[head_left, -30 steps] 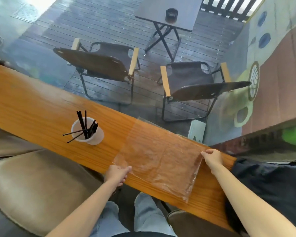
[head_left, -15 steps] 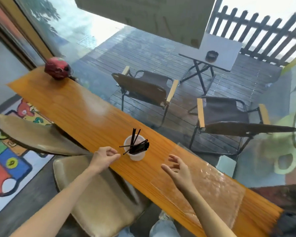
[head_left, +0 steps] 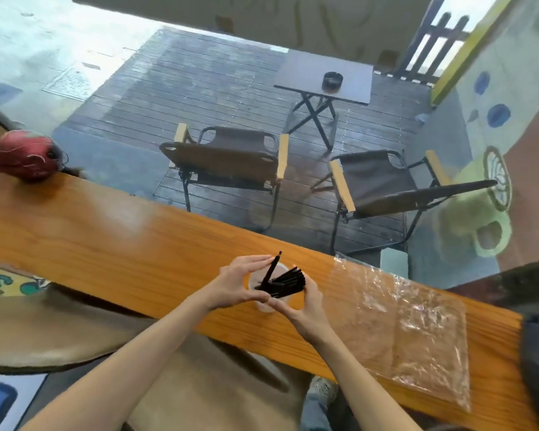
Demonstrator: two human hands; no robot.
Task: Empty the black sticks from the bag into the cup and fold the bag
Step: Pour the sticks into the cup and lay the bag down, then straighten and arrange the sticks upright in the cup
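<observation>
The cup (head_left: 269, 301) stands on the counter (head_left: 112, 247), near its middle, with the sticks (head_left: 285, 281) in it, leaning right. The left hand (head_left: 237, 284) lies at the cup's left, the right hand (head_left: 302, 304) at its near right (both close against it). The bag (head_left: 402, 331) lies flat on the counter, right of the cup. A helmet (head_left: 25, 155) sits at the counter's far left end. Beyond the counter are two folding chairs (head_left: 231, 163), a small table (head_left: 324, 77) behind them.

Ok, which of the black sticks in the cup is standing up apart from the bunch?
The single stick by the left hand's fingertips: it stands nearly upright, while the other sticks lean right together.
</observation>
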